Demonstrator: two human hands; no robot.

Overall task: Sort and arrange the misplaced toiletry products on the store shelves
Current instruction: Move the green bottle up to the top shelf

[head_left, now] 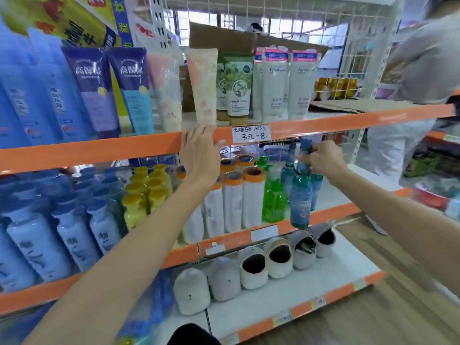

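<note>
While the left hand (199,148) lies flat, the right hand (323,158) pinches the teal bottle (301,195) — upright, cap up.

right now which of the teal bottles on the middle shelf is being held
The front teal bottle, nearest the shelf edge: the right hand grips its neck. The other teal bottles behind it stand untouched.

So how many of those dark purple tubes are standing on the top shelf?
2. One purple tube stands left of the other purple-and-teal tube, side by side between the blue tubes and the pale pink ones. More could be hidden behind.
</note>
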